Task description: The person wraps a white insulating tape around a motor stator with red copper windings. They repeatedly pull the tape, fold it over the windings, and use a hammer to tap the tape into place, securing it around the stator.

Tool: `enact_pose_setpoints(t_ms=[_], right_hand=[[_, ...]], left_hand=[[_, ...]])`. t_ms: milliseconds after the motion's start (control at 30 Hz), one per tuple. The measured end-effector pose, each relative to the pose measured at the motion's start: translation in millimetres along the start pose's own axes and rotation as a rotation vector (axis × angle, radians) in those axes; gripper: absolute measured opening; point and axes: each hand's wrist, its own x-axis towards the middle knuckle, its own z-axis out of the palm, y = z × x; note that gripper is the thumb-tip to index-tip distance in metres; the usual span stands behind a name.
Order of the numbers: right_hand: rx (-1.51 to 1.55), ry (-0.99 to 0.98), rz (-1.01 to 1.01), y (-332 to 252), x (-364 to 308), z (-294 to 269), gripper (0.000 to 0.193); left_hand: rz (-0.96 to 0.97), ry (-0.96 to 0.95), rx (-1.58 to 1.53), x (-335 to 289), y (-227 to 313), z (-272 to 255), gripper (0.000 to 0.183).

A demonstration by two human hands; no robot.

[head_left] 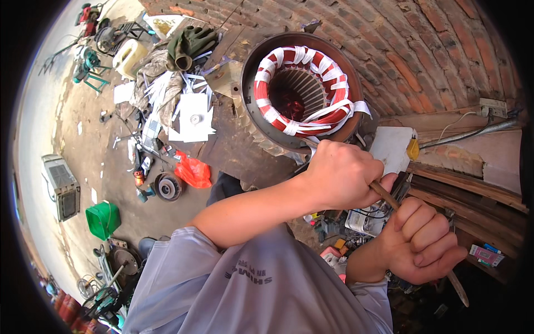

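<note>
Both my hands are closed on a thin brown stick [459, 290], apparently wooden, slanting down to the right. My left hand [345, 172] grips its upper end, just in front of a motor stator. My right hand [423, 239] wraps round it lower down, and the tip pokes out below the fist. The stator's round metal housing [248, 106] stands upright on the bench. Inside its rim lies a ring of red windings [261, 89] bound with white tape [300, 54]. A loose tape end [362, 107] sticks out at the ring's right.
A brick wall [411, 61] rises behind the stator. Left on the bench lie dark green gloves [189, 45] and white paper pieces [194, 111]. An orange-red plastic bag [193, 170], green bucket [103, 219] and boxy grey machine [60, 186] are farther left. Wooden beams [473, 186] run at right.
</note>
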Motion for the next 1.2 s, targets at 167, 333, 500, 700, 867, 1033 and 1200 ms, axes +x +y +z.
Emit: enact_pose_setpoints(t_ms=[167, 333, 500, 700, 867, 1033, 1200], right_hand=[[0.089, -0.240, 0.119, 5, 29, 0, 0.058], [0.104, -0.272, 0.140, -1, 39, -17, 0.058], [0.106, -0.039, 0.157, 4, 37, -5, 0.055], [0.377, -0.233, 0.301, -72, 98, -48, 0.034], [-0.255, 0.181, -0.117, -15, 25, -51, 0.039], [-0.294, 0.595, 0.302, 13, -2, -123, 0.045], [-0.759, 0.597, 0.792, 159, -95, -201, 0.044]], left_hand=[[-0.061, 0.169, -0.048, -3, 2, -1, 0.039], [-0.060, 0.206, -0.046, 7, 4, 15, 0.038], [-0.204, -0.008, -0.051, 15, 3, 2, 0.039], [0.136, 0.039, -0.212, 28, 53, -12, 0.035], [0.001, -0.160, -0.495, 38, 82, 12, 0.032], [0.054, -0.508, -0.228, 20, 37, -31, 0.029], [-0.457, -0.457, -0.023, 51, -64, -101, 0.022]])
